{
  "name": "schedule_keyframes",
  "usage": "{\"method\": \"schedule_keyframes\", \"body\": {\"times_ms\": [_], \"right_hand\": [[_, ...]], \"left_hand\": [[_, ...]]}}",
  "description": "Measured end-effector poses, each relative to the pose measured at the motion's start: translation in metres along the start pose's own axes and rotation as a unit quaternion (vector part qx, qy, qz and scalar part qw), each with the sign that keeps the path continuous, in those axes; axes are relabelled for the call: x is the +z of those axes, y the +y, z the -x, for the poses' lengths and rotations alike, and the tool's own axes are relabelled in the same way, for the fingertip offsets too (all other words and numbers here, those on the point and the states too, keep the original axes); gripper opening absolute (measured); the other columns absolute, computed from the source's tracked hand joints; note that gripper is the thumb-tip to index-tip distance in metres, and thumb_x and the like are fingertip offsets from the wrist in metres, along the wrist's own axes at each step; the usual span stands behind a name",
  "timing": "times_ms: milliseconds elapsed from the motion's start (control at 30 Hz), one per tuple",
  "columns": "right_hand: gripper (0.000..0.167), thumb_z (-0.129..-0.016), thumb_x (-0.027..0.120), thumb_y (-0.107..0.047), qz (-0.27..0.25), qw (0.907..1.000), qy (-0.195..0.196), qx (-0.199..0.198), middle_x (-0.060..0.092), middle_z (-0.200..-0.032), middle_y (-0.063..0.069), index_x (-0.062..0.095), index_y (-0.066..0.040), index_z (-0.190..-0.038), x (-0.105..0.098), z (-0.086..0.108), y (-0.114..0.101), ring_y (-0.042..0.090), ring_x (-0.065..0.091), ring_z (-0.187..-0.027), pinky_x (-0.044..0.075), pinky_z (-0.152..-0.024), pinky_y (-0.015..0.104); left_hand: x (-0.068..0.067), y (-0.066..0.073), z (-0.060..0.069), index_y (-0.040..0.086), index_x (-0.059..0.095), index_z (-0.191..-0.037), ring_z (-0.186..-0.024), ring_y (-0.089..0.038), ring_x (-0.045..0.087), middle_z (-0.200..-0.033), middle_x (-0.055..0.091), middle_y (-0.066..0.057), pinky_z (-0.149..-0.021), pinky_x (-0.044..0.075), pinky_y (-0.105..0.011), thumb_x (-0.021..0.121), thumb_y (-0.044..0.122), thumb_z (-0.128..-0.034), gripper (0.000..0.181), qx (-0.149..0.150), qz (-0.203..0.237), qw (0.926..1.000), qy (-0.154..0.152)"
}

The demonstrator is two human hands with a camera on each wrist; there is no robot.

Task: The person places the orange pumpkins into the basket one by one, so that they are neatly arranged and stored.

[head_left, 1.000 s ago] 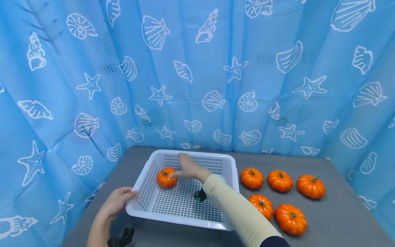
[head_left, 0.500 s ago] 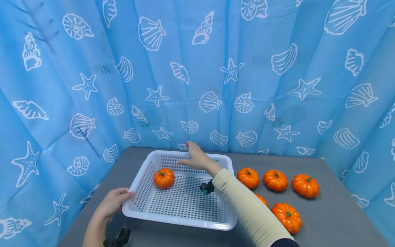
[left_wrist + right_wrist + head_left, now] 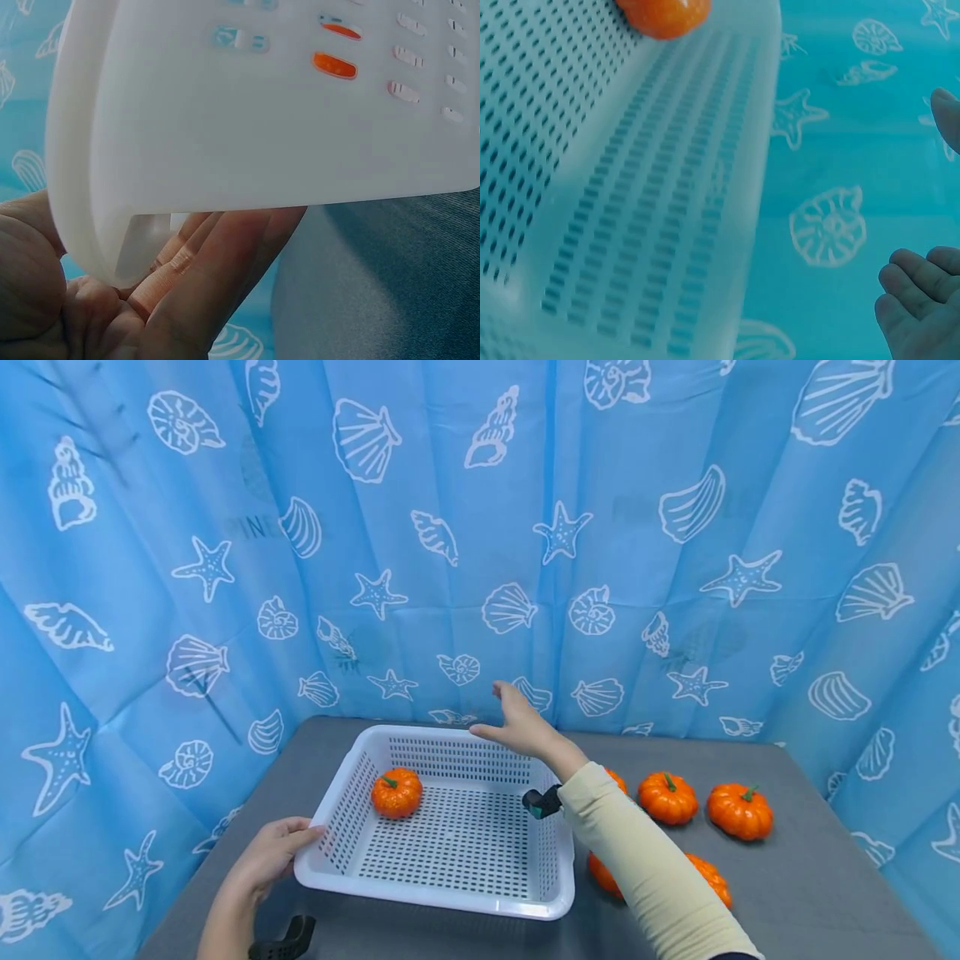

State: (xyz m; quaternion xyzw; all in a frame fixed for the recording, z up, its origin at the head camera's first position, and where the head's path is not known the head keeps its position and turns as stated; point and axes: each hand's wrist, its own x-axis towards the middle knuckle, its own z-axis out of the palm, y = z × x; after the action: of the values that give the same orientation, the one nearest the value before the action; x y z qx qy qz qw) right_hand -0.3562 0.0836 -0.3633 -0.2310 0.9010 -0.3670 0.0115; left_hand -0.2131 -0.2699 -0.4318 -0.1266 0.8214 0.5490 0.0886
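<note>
- From my distant seat I have the left hand (image 3: 273, 852) clamped on the white basket (image 3: 435, 899); its thumb lies over the left rim close to the near corner, and the left wrist view shows its fingers reaching in underneath that rim.
- I see the right hand (image 3: 521, 727) with thumb and fingers spread apart; in the head view it is raised by the far rim, towards the right end; in the right wrist view the curtain (image 3: 465, 568) shows between that rim and the visible fingers.
- The orange pumpkin (image 3: 397, 793) sits inside the basket, near the left wall and towards the back, green stem uppermost; it is well apart from the right hand; my left wrist view catches orange through the slots of the wall.
- The basket stands on the dark grey table (image 3: 810, 860); to its right I count five more pumpkins: in the back row, a right one (image 3: 740, 811), a middle one (image 3: 667, 797) and a left one (image 3: 617, 781) mostly covered by the cream sleeve (image 3: 645, 860); in front, two others (image 3: 710, 878), both partly behind that sleeve.
- A black device (image 3: 543, 802) shows at the right wrist, another (image 3: 285, 941) near the left; behind everything, the blue curtain carries white shells and starfish.
</note>
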Motion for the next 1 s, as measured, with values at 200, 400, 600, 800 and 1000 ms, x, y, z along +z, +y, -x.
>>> {"method": "schedule_keyframes", "body": {"times_ms": [200, 400, 600, 800, 1000], "right_hand": [[0.089, -0.09, 0.063, -0.039, -0.018, 0.9996, 0.016, 0.018, 0.021, -0.152, 0.022, 0.01, 0.0, -0.149, -0.02, 0.02, 0.022, 0.036, 0.024, -0.141, 0.028, -0.111, 0.052], [0.091, -0.089, 0.064, -0.041, -0.019, 0.9974, 0.046, 0.051, 0.023, -0.151, 0.026, 0.01, 0.004, -0.148, -0.044, 0.04, 0.041, 0.041, 0.025, -0.139, 0.027, -0.109, 0.056], [0.091, -0.089, 0.063, -0.041, -0.017, 0.9939, 0.066, 0.086, 0.023, -0.15, 0.028, 0.011, 0.005, -0.147, -0.061, 0.063, 0.061, 0.045, 0.025, -0.138, 0.026, -0.108, 0.059], [0.09, -0.09, 0.06, -0.045, -0.007, 0.9919, 0.077, 0.1, 0.025, -0.148, 0.029, 0.012, 0.006, -0.146, -0.071, 0.085, 0.075, 0.045, 0.026, -0.135, 0.028, -0.107, 0.06], [0.087, -0.091, 0.06, -0.039, -0.01, 0.9899, 0.086, 0.112, 0.024, -0.148, 0.032, 0.011, 0.009, -0.145, -0.076, 0.107, 0.086, 0.047, 0.026, -0.135, 0.027, -0.106, 0.061]], "left_hand": [[0.001, 0.0, 0.002, -0.012, 0.053, -0.12, -0.085, -0.028, 0.07, -0.099, 0.07, -0.017, -0.069, 0.057, -0.041, 0.055, 0.025, -0.0956, 0.045, -0.011, -0.001, 0.9999, -0.003], [0.0, 0.001, 0.003, -0.012, 0.05, -0.123, -0.085, -0.028, 0.07, -0.1, 0.069, -0.017, -0.07, 0.057, -0.041, 0.054, 0.027, -0.0959, 0.048, -0.016, 0.001, 0.9998, -0.009], [-0.003, 0.002, 0.002, -0.012, 0.05, -0.123, -0.085, -0.026, 0.069, -0.1, 0.069, -0.016, -0.069, 0.057, -0.04, 0.054, 0.028, -0.0964, 0.048, -0.016, -0.003, 0.9998, -0.015], [-0.005, 0.0, 0.002, -0.012, 0.05, -0.123, -0.085, -0.025, 0.069, -0.101, 0.069, -0.016, -0.069, 0.056, -0.04, 0.053, 0.027, -0.0966, 0.047, -0.014, -0.008, 0.9998, -0.015], [-0.005, -0.002, 0.001, -0.012, 0.049, -0.124, -0.086, -0.025, 0.069, -0.103, 0.068, -0.017, -0.071, 0.057, -0.04, 0.054, 0.028, -0.0962, 0.049, -0.011, -0.01, 0.9997, -0.017]]}}
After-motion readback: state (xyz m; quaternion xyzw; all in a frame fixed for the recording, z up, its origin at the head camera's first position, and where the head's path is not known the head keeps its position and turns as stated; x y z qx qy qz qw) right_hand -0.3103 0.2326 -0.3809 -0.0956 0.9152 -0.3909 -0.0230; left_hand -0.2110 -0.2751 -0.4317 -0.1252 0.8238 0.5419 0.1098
